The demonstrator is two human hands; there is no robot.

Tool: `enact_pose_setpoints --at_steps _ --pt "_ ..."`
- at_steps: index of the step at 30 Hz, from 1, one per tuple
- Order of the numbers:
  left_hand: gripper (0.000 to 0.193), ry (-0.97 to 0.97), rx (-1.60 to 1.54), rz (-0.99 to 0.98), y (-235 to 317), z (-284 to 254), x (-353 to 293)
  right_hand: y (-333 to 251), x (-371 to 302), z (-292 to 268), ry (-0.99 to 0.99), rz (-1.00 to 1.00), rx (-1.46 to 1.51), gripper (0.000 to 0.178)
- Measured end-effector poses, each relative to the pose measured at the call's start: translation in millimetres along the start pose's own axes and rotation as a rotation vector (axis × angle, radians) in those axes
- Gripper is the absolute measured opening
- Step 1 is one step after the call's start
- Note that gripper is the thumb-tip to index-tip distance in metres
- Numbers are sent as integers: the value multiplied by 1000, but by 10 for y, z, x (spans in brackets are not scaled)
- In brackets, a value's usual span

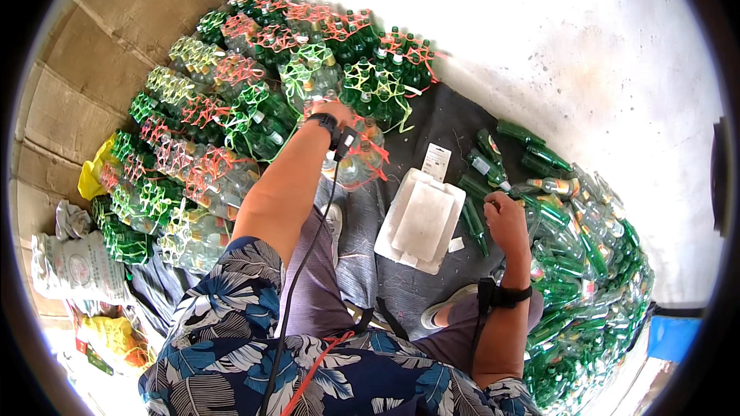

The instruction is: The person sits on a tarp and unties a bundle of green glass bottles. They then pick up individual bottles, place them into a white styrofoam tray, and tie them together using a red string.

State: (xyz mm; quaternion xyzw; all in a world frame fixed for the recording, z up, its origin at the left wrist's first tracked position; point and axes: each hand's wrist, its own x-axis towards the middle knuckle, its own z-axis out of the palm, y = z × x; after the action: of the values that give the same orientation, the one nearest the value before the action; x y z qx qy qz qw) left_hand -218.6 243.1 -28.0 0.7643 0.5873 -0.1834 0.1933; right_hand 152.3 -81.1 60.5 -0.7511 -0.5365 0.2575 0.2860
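Note:
My left hand reaches forward onto a bundle of clear glass bottles tied with red plastic string. Its fingers are mostly hidden among the bottle tops and string, so their grip does not show. On the right, my right hand is closed with its fingers curled, beside a green bottle that lies on the dark mat. What its fingertips hold, if anything, is too small to make out. Another green bottle lies just left of that hand.
Rows of bottles tied with green, red and yellow string stand at the left and back. A heap of loose bottles lies right. A white foam tray sits between my feet on the dark mat. Cardboard lines the left side.

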Motion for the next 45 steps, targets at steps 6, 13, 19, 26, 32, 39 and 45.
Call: enact_pose_setpoints --at_steps 6,13,19,26,32,39,45 --pt "37 -118 45 -62 41 74 301 19 61 -11 16 34 -38 19" --pt "39 -125 14 -78 -300 394 957 101 172 -49 0 73 -64 19" --pt "45 -124 91 -51 -392 512 1050 174 248 -62 -2 18 -101 17" --pt "62 -43 103 -39 -402 589 1062 230 348 0 22 -8 -89 17" --pt "71 -39 107 -55 -373 652 1068 275 442 13 -2 8 -112 17" --pt "71 -86 102 -62 -322 593 1057 266 489 -29 -29 40 -112 18" --pt "73 -144 29 -25 -317 651 1054 251 504 1 -107 70 -156 20"
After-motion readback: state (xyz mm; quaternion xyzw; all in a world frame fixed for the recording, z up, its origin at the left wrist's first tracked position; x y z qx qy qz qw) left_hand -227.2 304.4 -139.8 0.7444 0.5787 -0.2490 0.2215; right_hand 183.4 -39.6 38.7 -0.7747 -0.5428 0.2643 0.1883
